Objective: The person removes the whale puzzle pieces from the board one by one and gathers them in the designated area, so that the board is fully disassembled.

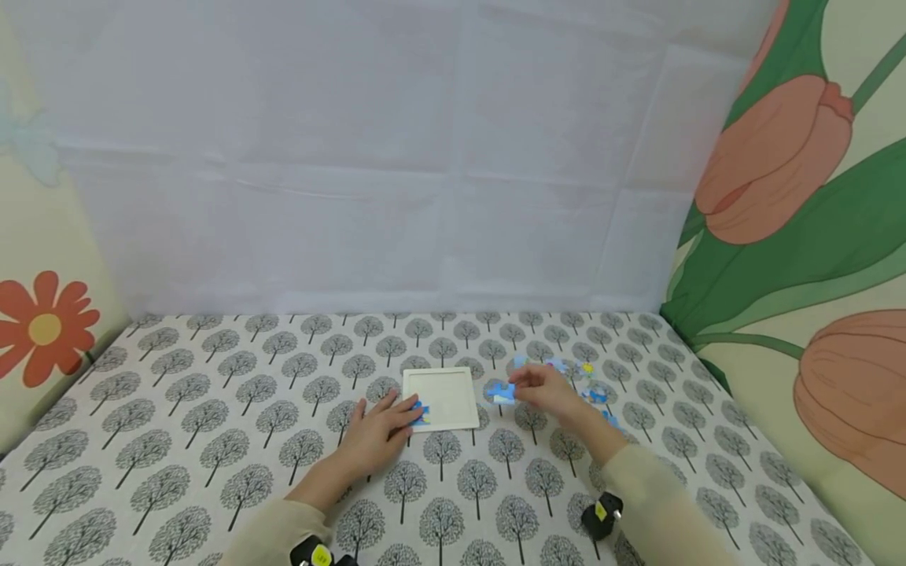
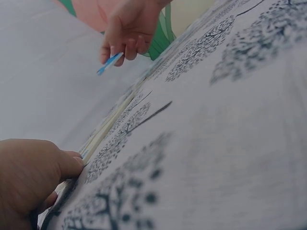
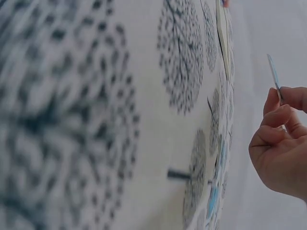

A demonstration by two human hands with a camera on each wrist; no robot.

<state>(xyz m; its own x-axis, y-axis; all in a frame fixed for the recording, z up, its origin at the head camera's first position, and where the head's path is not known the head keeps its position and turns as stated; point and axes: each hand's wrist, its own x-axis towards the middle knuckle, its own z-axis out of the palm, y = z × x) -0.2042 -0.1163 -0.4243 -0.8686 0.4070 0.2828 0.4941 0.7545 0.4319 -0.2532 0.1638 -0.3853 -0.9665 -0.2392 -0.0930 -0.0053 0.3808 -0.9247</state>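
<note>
A white puzzle tray point(image 1: 453, 397) lies on the tablecloth. One blue puzzle piece point(image 1: 424, 412) sits in its near left corner, partly covered by my left fingers. My left hand point(image 1: 380, 434) rests with fairly straight fingers on that corner; in the left wrist view its thumb point(image 2: 72, 164) touches the tray's edge. To the right of the tray, my right hand point(image 1: 546, 390) pinches a blue and white jigsaw piece point(image 1: 501, 394) between thumb and fingers. The piece is held above the cloth, seen nearly edge-on in the right wrist view point(image 3: 273, 72).
Several loose puzzle pieces point(image 1: 596, 396) lie on the cloth behind and right of my right hand, some partly hidden by it. The tablecloth point(image 1: 283, 456) has a tree print. A white sheet point(image 1: 354, 196) hangs at the back, with flower-patterned walls at both sides.
</note>
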